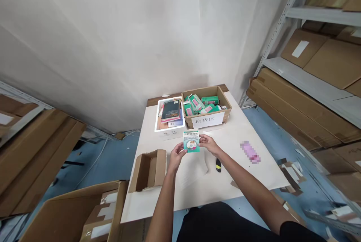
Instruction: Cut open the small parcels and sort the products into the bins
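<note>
A small green and white booklet (191,141) with Chinese print and a cartoon figure is held up over the table (225,182). My left hand (177,155) grips its lower left edge. At its right edge, my right hand (208,143) pinches it too. Just beyond the booklet stand a white bin (169,133) of books and a cardboard box (229,112) of small green boxes, with a handwritten label on its front. On the tabletop below the hands lie a clear plastic sheet (194,174) and a black and yellow utility knife (218,165).
An open cardboard box (161,170) sits at the table's left edge. A pixelated pink item (250,152) lies on the right side. Shelves (318,76) with cartons rise at right. A large open carton (70,200) holding packages stands at lower left.
</note>
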Tool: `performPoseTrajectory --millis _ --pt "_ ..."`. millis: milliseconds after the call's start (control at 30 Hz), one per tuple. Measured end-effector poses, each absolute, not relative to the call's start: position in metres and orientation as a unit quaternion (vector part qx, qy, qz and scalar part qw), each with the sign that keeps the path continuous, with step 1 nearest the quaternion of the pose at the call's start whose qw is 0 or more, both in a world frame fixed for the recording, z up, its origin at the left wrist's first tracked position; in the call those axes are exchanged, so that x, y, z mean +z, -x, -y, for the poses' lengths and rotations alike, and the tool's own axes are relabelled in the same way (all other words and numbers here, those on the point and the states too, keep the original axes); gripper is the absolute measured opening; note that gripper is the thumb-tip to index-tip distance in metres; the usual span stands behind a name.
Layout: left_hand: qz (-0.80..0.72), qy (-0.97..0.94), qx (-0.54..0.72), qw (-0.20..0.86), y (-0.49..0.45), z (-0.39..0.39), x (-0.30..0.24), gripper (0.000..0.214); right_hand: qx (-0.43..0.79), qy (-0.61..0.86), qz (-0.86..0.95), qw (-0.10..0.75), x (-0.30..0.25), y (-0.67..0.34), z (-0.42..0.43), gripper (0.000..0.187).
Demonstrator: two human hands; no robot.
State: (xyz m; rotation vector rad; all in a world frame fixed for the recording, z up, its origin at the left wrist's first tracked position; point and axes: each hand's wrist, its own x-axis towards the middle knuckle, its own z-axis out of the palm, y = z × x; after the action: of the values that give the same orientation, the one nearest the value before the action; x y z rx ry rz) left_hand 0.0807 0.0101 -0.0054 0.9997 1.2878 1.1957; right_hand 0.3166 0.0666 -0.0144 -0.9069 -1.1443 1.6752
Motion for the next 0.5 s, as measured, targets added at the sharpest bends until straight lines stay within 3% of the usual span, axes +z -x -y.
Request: performPoseTrajectory --millis 133,233,333,500 --pt "-0.511 -0.448 0.504 0.533 -0.093 -0.018 0.037 0.08 0.709 0.324 0.441 0.446 0.035 -0.337 -0.066 0.06" --pt "-0.524 -0.467 0.501 0.506 -0.106 -0.016 0.057 0.075 0.721 0.311 0.436 0.439 0.056 -0.348 -0.063 0.059" --pt "-0.566 -0.505 0.511 0.404 -0.127 -0.012 0.073 0.063 0.697 0.314 0.446 0.466 0.067 -0.348 -0.062 0.061" --pt "-0.53 -0.566 0.508 0.375 -0.166 -0.011 0.097 0.073 0.638 0.265 0.529 0.493 0.078 -0.324 -0.062 0.058"
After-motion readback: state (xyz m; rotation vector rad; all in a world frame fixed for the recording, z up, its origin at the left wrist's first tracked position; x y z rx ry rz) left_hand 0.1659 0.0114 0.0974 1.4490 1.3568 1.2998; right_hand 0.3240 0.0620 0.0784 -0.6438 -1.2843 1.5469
